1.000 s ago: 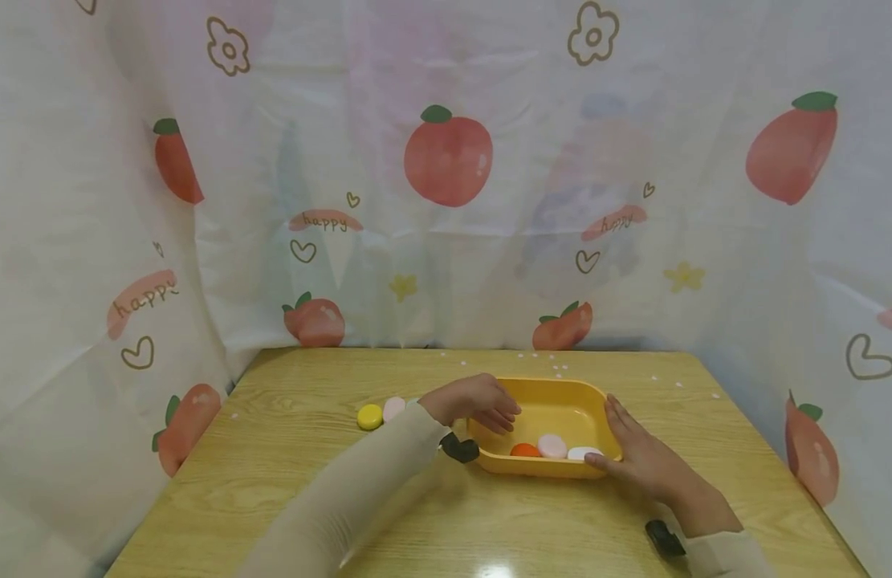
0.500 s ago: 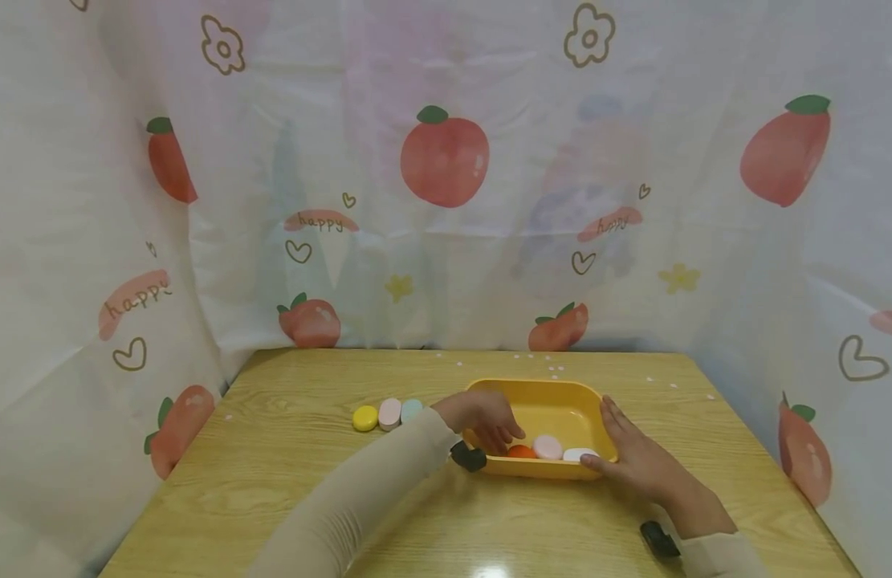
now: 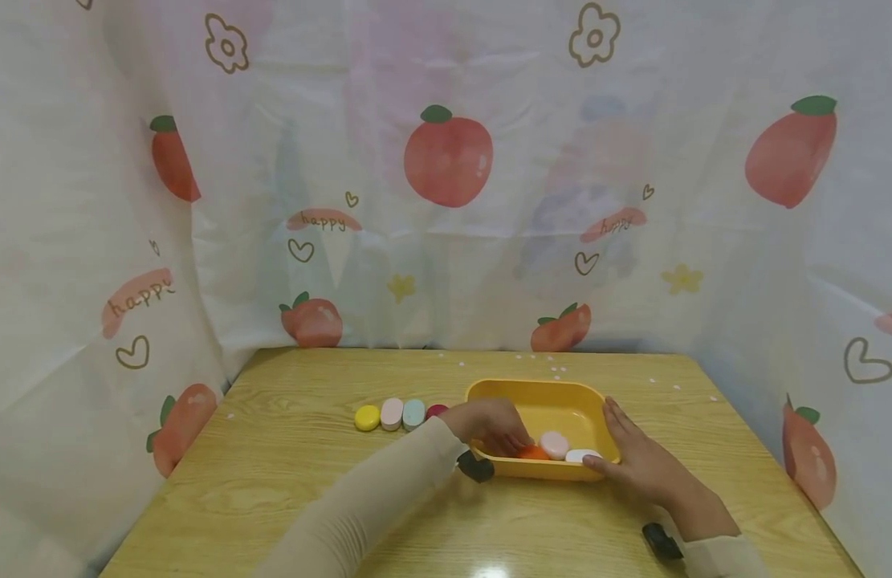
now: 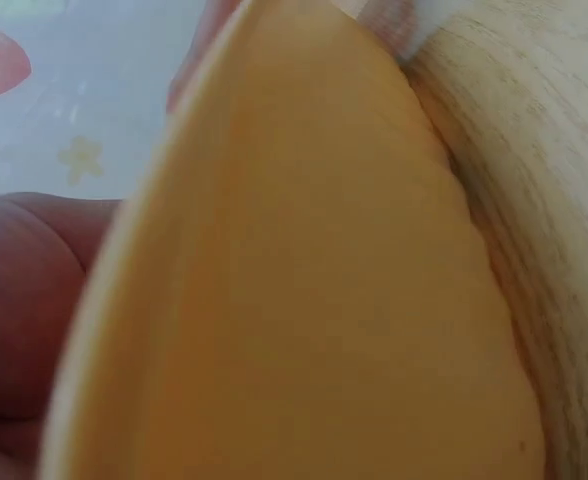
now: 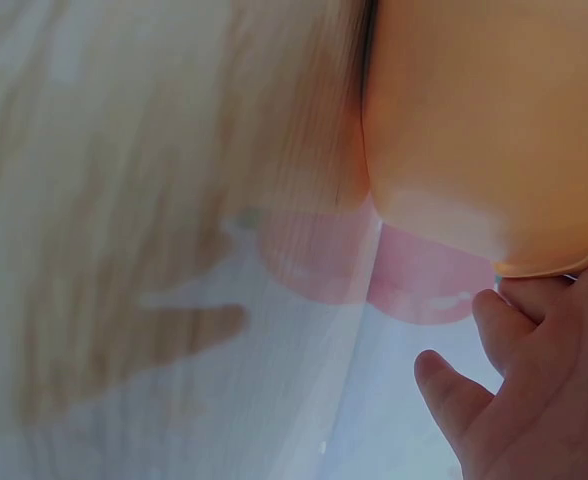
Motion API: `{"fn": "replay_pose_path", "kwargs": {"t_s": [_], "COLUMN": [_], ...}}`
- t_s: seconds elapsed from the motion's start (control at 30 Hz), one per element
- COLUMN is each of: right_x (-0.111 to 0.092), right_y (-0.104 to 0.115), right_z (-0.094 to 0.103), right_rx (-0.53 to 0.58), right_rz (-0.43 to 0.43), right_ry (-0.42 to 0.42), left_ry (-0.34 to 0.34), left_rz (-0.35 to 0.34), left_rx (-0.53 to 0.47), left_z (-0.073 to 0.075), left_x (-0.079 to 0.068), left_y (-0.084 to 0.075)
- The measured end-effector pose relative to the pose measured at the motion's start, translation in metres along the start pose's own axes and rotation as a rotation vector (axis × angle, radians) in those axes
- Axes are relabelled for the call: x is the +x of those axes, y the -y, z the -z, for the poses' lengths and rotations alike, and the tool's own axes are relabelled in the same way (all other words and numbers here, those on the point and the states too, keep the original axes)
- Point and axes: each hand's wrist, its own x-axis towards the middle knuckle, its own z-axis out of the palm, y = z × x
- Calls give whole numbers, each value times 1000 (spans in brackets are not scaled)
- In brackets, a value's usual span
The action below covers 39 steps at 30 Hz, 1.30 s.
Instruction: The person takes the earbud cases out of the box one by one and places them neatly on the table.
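My left hand (image 3: pixel 498 427) reaches over the left rim into a yellow plastic tub (image 3: pixel 576 393). Its fingers point down, with the tips right at an orange rounded piece (image 3: pixel 535 453); I cannot tell whether they pinch it. Beside that lie a pale pink round piece (image 3: pixel 554 445) and a white one (image 3: pixel 580 455), along the tub's near wall. My right hand (image 3: pixel 644 461) holds the tub's right end, thumb at the near rim and fingers along the side. In the left wrist view the tub's outer wall (image 4: pixel 324 260) hides most of the left hand.
Left of the tub, a row of small rounded pieces stands on the wooden table (image 3: pixel 272 466): yellow (image 3: pixel 368 417), pink (image 3: pixel 392 414), pale blue (image 3: pixel 413 414) and dark red (image 3: pixel 437 410), the last partly behind the left sleeve. A fruit-print curtain (image 3: pixel 446 265) surrounds the table.
My left hand has moved right and down into the tub, its fingertips coming to the orange piece. The dark red piece has come into view past the sleeve. The right hand stays put.
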Motion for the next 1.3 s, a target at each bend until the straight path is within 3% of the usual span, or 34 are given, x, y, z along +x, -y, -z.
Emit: {"fn": "replay_pose_path", "kwargs": {"t_s": [0.53, 1.0, 1.23, 1.3], "right_x": [0, 2, 2, 2], "right_y": [-2, -1, -1, -2], "right_z": [-1, 0, 0, 0], "right_rx": [19, 12, 8, 5], "right_rz": [3, -7, -6, -4], "right_ry": [2, 7, 8, 6], "left_ry": [-65, -10, 83, 80], "left_rz": [-35, -60, -135, -142], "left_rx": [-29, -56, -223, -255], "left_z": [-13, -9, -3, -1], "left_x": [2, 0, 3, 1], "left_y": [2, -1, -1, -2]}}
